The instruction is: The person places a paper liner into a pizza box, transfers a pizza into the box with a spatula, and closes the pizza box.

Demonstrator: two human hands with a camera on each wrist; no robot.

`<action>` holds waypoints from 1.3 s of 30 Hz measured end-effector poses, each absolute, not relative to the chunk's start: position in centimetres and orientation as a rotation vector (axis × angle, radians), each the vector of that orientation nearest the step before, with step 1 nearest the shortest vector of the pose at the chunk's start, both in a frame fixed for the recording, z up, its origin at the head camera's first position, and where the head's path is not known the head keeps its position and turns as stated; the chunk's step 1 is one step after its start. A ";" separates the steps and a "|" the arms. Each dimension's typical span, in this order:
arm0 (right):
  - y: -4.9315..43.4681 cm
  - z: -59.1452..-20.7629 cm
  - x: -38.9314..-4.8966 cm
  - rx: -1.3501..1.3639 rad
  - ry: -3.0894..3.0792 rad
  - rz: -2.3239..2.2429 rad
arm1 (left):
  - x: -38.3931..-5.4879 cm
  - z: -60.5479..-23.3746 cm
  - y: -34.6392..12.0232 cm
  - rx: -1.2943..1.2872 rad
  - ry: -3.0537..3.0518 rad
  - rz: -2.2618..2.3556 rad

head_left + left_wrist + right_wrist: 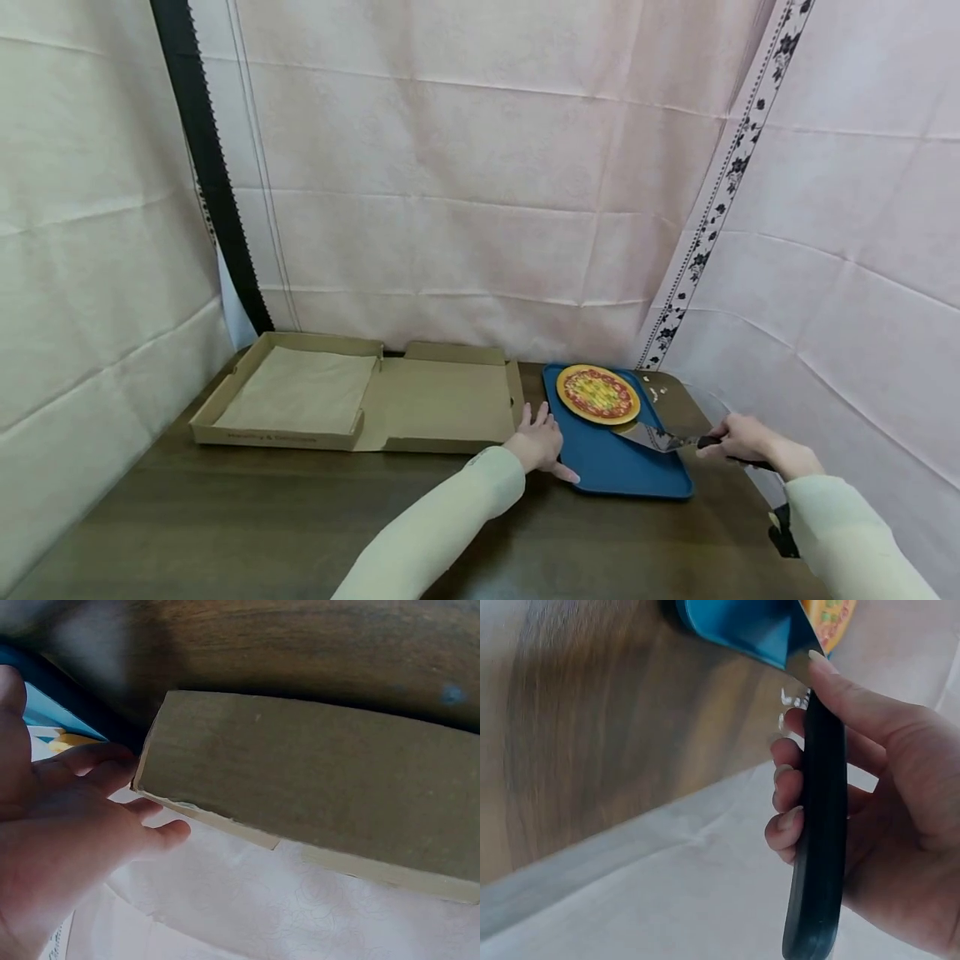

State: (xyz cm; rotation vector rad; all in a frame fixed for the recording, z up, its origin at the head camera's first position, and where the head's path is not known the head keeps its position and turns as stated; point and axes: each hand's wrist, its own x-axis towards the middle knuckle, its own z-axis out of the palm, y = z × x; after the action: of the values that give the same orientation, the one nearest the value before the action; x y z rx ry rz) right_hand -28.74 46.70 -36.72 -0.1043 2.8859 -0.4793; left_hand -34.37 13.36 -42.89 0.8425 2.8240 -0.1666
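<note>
Pizza [597, 394] lies at the far end of the blue tray [615, 473]. My right hand [742, 439] grips the server [819, 840], thumb forward, likely for control, blade [651, 437] at the pizza's edge; my left hand [537, 442], fingers spread, probably steadies the tray.

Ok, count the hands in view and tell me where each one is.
2. The left hand is at the left edge of the tray, beside the box. The right hand, right of the tray, grips the spatula. No others seem hidden.
</note>
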 end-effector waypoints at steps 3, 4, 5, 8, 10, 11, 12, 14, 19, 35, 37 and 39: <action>46.3 -37.3 -29.1 -0.086 2.891 -0.483 | -34.3 -42.9 13.4 0.847 2.816 -0.146; 46.1 -37.4 -29.3 -0.087 2.897 -0.479 | -34.3 -42.9 13.4 0.845 2.812 -0.145; 46.0 -37.4 -29.4 -0.082 2.901 -0.479 | -34.3 -42.9 13.4 0.842 2.811 -0.142; 45.5 -37.7 -29.7 -0.101 2.934 -0.430 | -34.4 -42.9 13.4 0.834 2.810 -0.151; 45.2 -37.8 -29.8 -0.101 2.952 -0.411 | -34.6 -42.9 13.5 0.834 2.812 -0.158; 45.1 -37.8 -29.7 -0.088 2.950 -0.420 | -34.6 -42.9 13.5 0.834 2.813 -0.160; 45.0 -37.9 -29.7 -0.077 2.941 -0.445 | -34.6 -42.9 13.5 0.835 2.813 -0.162; 44.8 -38.0 -29.5 -0.028 2.899 -0.529 | -34.6 -43.0 13.6 0.836 2.810 -0.161; 44.4 -38.1 -29.5 -0.005 2.813 -0.681 | -34.5 -42.8 13.6 0.832 2.806 -0.155; 43.6 -38.1 -30.5 -0.078 2.936 -0.543 | -34.7 -42.7 13.4 0.875 2.816 -0.180; 43.6 -38.2 -30.6 -0.076 2.936 -0.538 | -34.7 -42.8 13.5 0.869 2.815 -0.183; 43.5 -38.4 -30.6 -0.061 2.937 -0.541 | -34.7 -42.9 13.6 0.858 2.811 -0.178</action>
State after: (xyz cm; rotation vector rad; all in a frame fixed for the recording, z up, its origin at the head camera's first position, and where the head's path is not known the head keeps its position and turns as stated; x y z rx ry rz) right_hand -30.62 43.54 -38.37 -0.0610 2.9373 -0.5409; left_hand -34.67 13.58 -42.88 0.8579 2.8114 -0.1784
